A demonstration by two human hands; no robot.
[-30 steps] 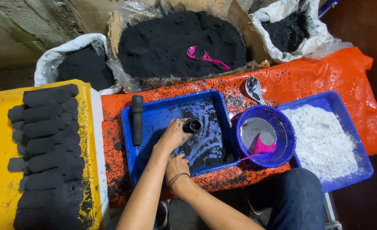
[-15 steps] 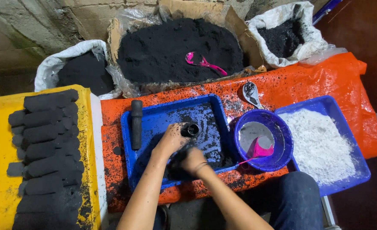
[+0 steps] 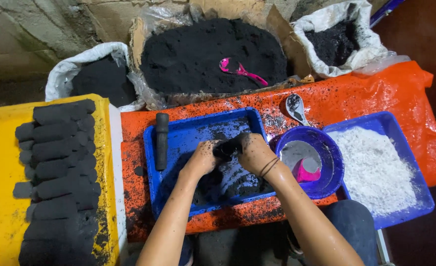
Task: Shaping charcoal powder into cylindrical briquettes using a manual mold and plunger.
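Over blue tray — left hand, right hand fingers clenched round black powder-caked mould.

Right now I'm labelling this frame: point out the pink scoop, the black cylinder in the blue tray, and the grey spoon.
pink scoop (image 3: 230,64), head view, bowl.
black cylinder (image 3: 162,140), head view, mid-length.
grey spoon (image 3: 293,103), head view, bowl.

Black tube mold, over tray

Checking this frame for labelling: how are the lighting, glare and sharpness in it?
Head view: even light, sharp on both hands, left hand and right hand, over the blue tray; glare on the orange plastic sheet; the right edge falls into dark shadow; black powder shows little detail.
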